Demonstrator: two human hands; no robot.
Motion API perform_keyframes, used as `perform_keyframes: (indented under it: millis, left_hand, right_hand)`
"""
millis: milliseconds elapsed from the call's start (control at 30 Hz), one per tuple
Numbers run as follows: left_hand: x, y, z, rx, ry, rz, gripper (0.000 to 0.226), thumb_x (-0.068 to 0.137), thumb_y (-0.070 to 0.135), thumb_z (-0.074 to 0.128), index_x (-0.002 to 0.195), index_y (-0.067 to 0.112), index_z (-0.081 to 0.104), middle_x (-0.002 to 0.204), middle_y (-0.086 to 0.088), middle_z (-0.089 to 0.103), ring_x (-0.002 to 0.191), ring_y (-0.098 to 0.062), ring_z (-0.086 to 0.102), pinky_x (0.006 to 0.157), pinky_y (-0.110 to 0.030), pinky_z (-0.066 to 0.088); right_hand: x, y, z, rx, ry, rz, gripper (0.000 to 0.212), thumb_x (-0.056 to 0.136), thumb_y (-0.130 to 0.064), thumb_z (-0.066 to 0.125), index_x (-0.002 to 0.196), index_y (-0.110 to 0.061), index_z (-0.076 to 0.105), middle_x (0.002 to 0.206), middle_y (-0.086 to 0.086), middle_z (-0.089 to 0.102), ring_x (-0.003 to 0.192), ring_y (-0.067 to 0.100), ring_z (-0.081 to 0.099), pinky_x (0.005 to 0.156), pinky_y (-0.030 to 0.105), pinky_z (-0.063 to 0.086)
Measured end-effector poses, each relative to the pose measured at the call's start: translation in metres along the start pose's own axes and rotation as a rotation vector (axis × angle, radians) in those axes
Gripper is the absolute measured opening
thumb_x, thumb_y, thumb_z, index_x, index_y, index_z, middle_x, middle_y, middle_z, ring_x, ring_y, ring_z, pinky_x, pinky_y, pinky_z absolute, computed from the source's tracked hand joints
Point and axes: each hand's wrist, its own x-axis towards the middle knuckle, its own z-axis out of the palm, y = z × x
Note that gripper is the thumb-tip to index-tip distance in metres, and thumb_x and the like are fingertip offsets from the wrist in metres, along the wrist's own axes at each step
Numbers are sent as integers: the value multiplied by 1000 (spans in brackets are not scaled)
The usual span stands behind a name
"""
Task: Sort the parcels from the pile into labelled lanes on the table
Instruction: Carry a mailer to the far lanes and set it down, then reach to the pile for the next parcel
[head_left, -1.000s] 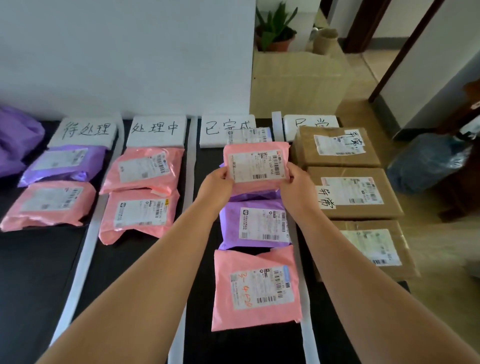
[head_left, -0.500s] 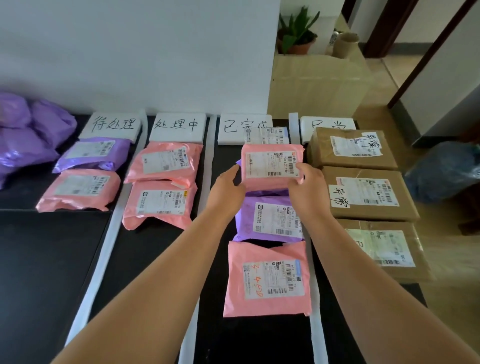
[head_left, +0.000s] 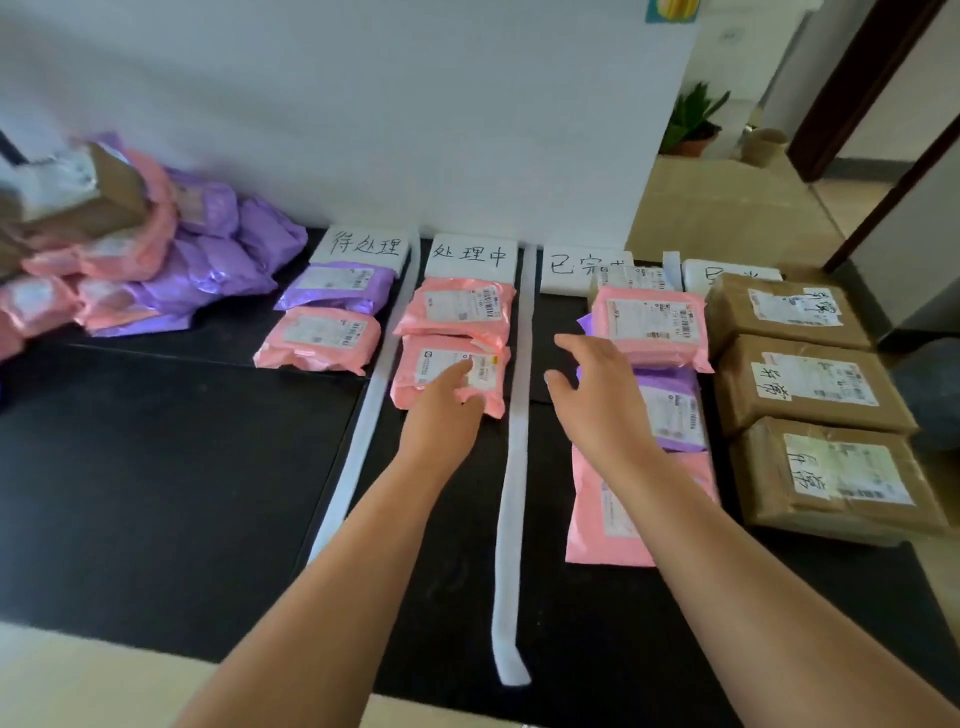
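Many pink and purple parcels sit in a pile (head_left: 130, 260) at 10 o'clock on the black tabletop (head_left: 156, 493). Left hand (head_left: 447, 410), grip loose and empty, is over the near pink parcel (head_left: 410, 364) in the second lane. Right hand (head_left: 597, 395), grip wide, holds nothing. The far pink parcel (head_left: 652, 327) lies at its 1 o'clock, third lane. Three brown boxes (head_left: 805, 384) fill the rightmost lane.

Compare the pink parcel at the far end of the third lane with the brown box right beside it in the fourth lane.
The pink parcel is a soft, wrinkled mailer; the brown box is a stiff, thicker block. The pink parcel overlaps a purple parcel; the brown box lies on no other parcel. The brown box carries handwritten black characters; the pink parcel shows only print. Both lie face up with barcoded white labels.
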Motion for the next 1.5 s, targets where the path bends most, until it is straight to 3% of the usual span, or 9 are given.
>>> perform_keyframes:
  millis: [100, 167, 467, 733, 1000, 1500]
  left_hand:
    - [-26, -34, -54, -7, 54, -47, 51, 98, 20, 55, 146, 30, 43, 144, 3, 53, 120, -20, 59, 94, -33, 50]
    - [-44, -57, -91, 0, 93, -53, 52, 97, 21, 56, 147, 29, 42, 143, 4, 53, 121, -18, 58, 90, -29, 49]
    - [-139, -165, -245, 40, 233, -48, 46, 97, 23, 56, 142, 26, 49, 138, 4, 57, 115, -16, 59, 96, -36, 51]
    - [-175, -221, -332, 48, 344, -74, 43, 99, 24, 55, 142, 25, 49, 136, 6, 58, 116, -13, 58, 93, -27, 45]
    - [-124, -242, -399, 20, 363, -93, 43, 99, 24, 55, 142, 26, 50, 135, 6, 57, 113, -14, 59, 93, -34, 52]
    - [48, -243, -524, 93, 317, -69, 45, 97, 22, 56, 142, 25, 48, 136, 3, 56, 115, -14, 58, 98, -37, 50]
  right_hand:
    - [-32, -49, 30, -12, -28, -66, 44, 96, -17, 60, 139, -17, 54, 137, 7, 55, 128, 24, 50, 107, 37, 41]
    - [-57, -83, 52, 7, -42, -103, 43, 94, -16, 61, 137, -15, 56, 136, 9, 56, 127, 27, 51, 107, 42, 42]
    - [-169, -225, 140, 22, -158, -204, 47, 96, -26, 63, 141, -23, 51, 143, -1, 51, 133, 16, 48, 109, 35, 43]
    - [-212, -301, 190, 90, -264, -250, 46, 97, -25, 62, 142, -22, 51, 145, 0, 48, 132, 18, 48, 106, 33, 43]
    - [-164, -365, 248, 121, -284, -273, 44, 97, -24, 61, 140, -22, 53, 144, -1, 49, 133, 18, 46, 110, 39, 41]
    - [-21, -475, 339, 164, -263, -268, 45, 96, -21, 62, 140, -17, 54, 140, 2, 52, 132, 19, 47, 109, 38, 40]
